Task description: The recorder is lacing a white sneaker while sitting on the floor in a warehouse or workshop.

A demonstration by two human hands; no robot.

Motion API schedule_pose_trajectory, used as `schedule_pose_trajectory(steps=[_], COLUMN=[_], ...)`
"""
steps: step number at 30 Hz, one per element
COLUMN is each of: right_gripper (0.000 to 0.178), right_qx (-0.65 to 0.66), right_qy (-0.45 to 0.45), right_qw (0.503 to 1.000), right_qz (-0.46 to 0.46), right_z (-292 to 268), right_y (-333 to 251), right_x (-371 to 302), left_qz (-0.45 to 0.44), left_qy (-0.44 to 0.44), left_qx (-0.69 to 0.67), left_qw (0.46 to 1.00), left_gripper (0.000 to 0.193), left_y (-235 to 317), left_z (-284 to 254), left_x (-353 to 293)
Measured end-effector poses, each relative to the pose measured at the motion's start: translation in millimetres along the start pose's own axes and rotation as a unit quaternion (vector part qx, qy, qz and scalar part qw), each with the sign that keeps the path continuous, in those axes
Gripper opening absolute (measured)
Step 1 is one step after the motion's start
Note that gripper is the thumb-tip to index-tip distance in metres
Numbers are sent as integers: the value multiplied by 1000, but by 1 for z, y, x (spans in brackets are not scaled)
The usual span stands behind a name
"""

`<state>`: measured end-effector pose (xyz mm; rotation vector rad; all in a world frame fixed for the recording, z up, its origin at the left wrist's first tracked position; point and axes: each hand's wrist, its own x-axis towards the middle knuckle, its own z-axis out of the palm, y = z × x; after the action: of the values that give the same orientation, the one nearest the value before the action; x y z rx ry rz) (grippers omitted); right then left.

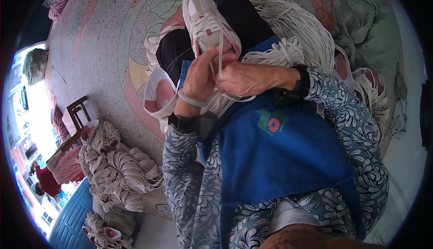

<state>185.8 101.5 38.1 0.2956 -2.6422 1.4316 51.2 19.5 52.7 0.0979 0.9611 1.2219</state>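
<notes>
A white and pink sneaker (205, 21) rests on my lap between my knees, toe pointing away from me. Its laces criss-cross the front, and a loose white shoelace (221, 50) runs from the upper eyelets down to my hands. My left hand (199, 77) is closed with thumb and fingers pinched at the shoe's opening, on the lace. Close beside it, my right hand (248, 78) also pinches the shoelace, its fingers curled. The fingertips partly hide each other and the lace ends.
A large bundle of white laces (297, 27) lies by my right leg. Another sneaker (158, 93) sits left of my lap. Tied stacks of shoe parts (126, 167) stand at lower left near a wooden chair (77, 113). Green cloth (356, 18) lies at far right.
</notes>
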Motion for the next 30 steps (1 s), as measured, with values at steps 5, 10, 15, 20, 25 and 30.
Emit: schedule_pose_trajectory(steps=[5, 10, 15, 20, 25, 30], right_gripper=[24, 25, 25, 27, 31, 34], right_qx=[-5, 72, 121, 233, 454, 679], right_qy=[-85, -89, 83, 104, 135, 220], right_qw=[991, 977, 951, 919, 819, 645], right_qz=[104, 179, 272, 299, 322, 272], right_z=[-9, -35, -51, -32, -22, -20], right_y=[-27, -28, -13, 1, -1, 6], right_x=[4, -11, -18, -9, 8, 12], left_qz=[56, 95, 215, 133, 98, 102], left_qy=[-66, 43, 188, 61, -52, -106], left_qx=[-97, 68, 344, 467, 356, 339], left_qw=[992, 992, 895, 872, 928, 929], left_gripper=[31, 26, 28, 24, 29, 31], left_y=[-17, -12, -2, 7, 4, 6], left_z=[-22, -18, -5, 5, 32, 29], left_x=[13, -11, -41, -52, -51, -46])
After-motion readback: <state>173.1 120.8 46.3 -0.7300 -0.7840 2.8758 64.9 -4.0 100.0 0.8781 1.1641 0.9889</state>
